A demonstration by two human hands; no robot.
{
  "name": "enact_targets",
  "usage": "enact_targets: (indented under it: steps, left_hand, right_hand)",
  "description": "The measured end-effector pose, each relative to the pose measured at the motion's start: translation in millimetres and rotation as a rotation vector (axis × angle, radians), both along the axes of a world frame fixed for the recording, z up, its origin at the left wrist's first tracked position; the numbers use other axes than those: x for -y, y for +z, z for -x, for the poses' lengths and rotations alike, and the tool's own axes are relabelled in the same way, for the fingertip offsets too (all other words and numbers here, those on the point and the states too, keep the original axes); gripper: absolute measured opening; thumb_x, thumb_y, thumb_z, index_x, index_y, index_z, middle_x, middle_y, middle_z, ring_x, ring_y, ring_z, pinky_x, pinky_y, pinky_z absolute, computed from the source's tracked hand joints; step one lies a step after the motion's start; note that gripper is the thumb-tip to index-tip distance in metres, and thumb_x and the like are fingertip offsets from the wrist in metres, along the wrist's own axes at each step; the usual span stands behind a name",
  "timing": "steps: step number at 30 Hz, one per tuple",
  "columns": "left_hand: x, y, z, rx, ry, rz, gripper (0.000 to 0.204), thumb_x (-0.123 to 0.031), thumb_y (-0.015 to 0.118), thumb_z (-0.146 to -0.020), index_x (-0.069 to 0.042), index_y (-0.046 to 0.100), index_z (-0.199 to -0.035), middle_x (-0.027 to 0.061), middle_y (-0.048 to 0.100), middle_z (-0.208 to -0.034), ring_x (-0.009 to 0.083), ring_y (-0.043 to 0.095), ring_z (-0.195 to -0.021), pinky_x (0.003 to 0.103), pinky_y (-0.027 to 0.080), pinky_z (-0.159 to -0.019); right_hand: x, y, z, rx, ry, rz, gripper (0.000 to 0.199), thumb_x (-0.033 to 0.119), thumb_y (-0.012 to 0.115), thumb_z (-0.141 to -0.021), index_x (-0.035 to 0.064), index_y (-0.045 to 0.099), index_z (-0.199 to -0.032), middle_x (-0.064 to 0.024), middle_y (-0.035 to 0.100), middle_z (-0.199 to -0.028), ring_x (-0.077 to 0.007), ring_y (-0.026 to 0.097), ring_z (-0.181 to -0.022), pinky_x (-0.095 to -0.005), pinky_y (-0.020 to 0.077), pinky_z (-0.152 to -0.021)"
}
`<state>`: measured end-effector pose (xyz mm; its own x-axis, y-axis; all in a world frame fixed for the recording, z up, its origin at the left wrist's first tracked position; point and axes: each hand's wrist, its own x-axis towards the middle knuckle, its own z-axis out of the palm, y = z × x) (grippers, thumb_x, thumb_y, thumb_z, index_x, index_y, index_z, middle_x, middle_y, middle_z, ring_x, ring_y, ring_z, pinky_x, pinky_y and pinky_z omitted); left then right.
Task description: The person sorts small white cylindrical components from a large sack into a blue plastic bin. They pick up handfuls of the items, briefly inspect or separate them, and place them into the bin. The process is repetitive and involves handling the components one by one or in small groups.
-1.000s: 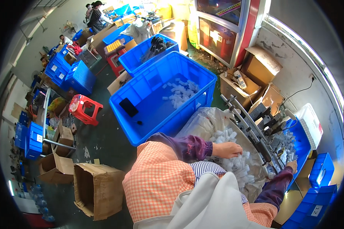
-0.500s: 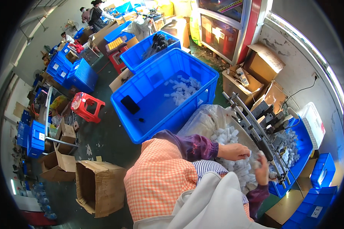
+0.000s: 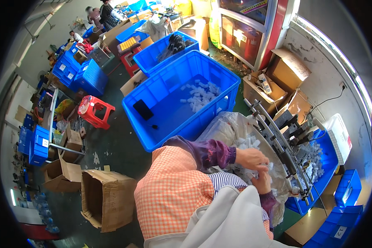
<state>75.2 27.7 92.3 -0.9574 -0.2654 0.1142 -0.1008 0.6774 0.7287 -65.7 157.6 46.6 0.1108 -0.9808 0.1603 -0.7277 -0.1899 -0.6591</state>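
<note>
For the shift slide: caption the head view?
Both hands, left hand and right hand, sort small white plastic pieces in a clear plastic bag.

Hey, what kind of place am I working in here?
Probably a small factory or packing workshop: big blue plastic bins holding small white parts, a metal feeder rail beside your hands, and open cardboard boxes on the floor.

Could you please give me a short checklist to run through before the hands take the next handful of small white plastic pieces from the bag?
1. Left hand over the small white plastic pieces: ok.
2. Right hand in the clear plastic bag: ok.
3. Pieces gripped: cannot tell.
4. Metal feed rail unobstructed: cannot tell.
5. Large blue plastic crate within reach, has room: ok.
</note>
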Motion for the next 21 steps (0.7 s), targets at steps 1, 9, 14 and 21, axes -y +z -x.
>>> enact_targets:
  steps: [1, 9, 14, 21]
  left_hand:
    - [-5.3, -3.1, -0.8, 0.051, -0.026, 0.055, 0.046, -0.049, 0.045, -0.085, -0.005, 0.056, -0.093, 0.0169, 0.06, -0.076, 0.0345, 0.058, -0.075, 0.042, 0.045, -0.065]
    - [-16.4, -12.5, -1.4, -0.056, -0.04, 0.29, 0.054, -0.06, 0.04, -0.082, -0.008, 0.055, -0.077, 0.0136, 0.052, -0.05, 0.0346, 0.054, -0.051, 0.042, 0.039, -0.046]
    - [-20.6, -12.6, -1.5, -0.084, -0.052, 0.363, 0.055, -0.061, 0.04, -0.081, -0.008, 0.054, -0.076, 0.0124, 0.049, -0.047, 0.0329, 0.053, -0.048, 0.041, 0.038, -0.044]
    - [-19.3, -7.3, -4.6, -0.079, -0.031, 0.234, 0.047, -0.052, 0.044, -0.083, -0.007, 0.055, -0.085, 0.0156, 0.056, -0.065, 0.0322, 0.057, -0.062, 0.041, 0.041, -0.054]
  right_hand:
    - [-0.1, 0.1, -5.0, 0.005, 0.012, 0.014, 0.045, 0.018, 0.072, -0.068, 0.0029, 0.053, -0.106, -0.0158, 0.059, -0.091, -0.0317, 0.057, -0.076, -0.0372, 0.0449, -0.062]
    - [-2.9, 1.3, -13.6, 0.324, 0.038, -0.246, 0.039, 0.0, 0.059, -0.063, 0.0011, 0.056, -0.102, -0.0158, 0.06, -0.098, -0.0325, 0.058, -0.093, -0.0375, 0.0468, -0.075]
    - [-2.5, 13.6, -17.9, 0.371, 0.053, -0.257, 0.035, 0.0, 0.058, -0.064, 0.0, 0.058, -0.099, -0.0158, 0.06, -0.099, -0.0303, 0.058, -0.093, -0.0366, 0.0464, -0.076]
    - [-7.0, -8.9, -18.8, 0.304, 0.043, -0.187, 0.038, 0.003, 0.058, -0.07, -0.0003, 0.053, -0.108, -0.0178, 0.058, -0.098, -0.0326, 0.057, -0.092, -0.0366, 0.0459, -0.076]
